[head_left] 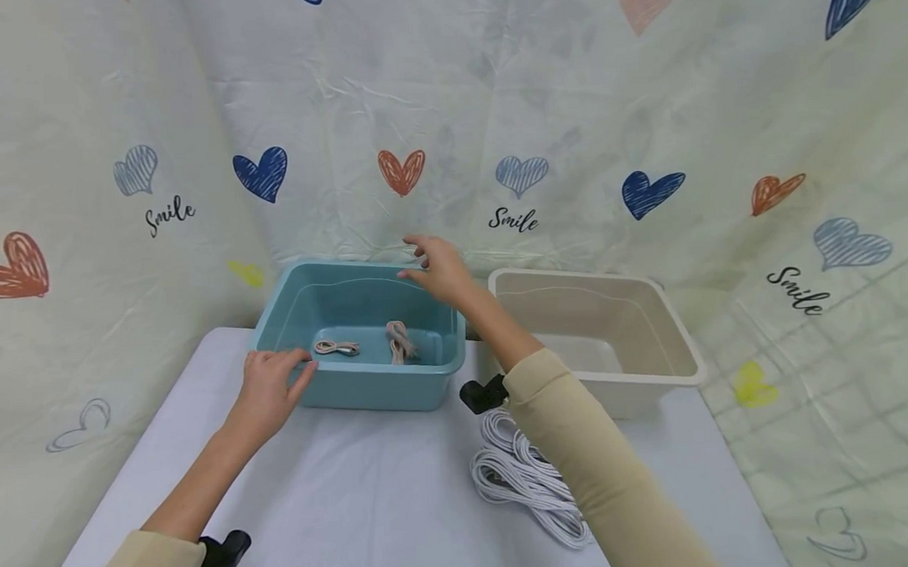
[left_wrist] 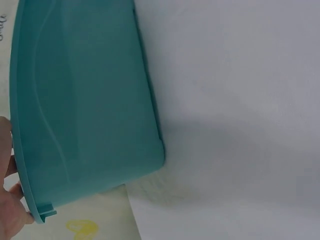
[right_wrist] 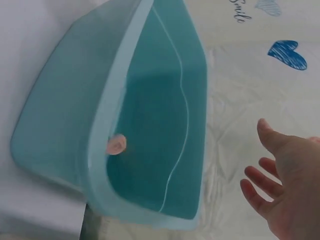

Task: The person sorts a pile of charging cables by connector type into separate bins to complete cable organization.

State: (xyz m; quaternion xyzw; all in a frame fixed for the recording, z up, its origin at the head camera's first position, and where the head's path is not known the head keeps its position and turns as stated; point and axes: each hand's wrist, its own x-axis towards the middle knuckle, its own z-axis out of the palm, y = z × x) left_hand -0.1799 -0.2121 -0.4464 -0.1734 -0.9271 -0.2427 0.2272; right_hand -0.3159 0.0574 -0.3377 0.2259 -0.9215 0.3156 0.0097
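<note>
Blue tub [head_left: 375,390], smooth-walled, on the tabletop [head_left: 342,504], containing two pale cord bundles [head_left: 400,344]. Left hand [head_left: 268,388] at its near-left rim, grip not discernible; right hand [head_left: 442,271], fingers spread, above its far-right rim. Right of it: beige tub [head_left: 574,277].

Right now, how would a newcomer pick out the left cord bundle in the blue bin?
On the white tablecloth, find the blue plastic bin, left of the beige bin. Inside, the left cord bundle lies on the bin's floor. In the head view it stretches sideways, whereas the right cord bundle runs front to back.
</note>
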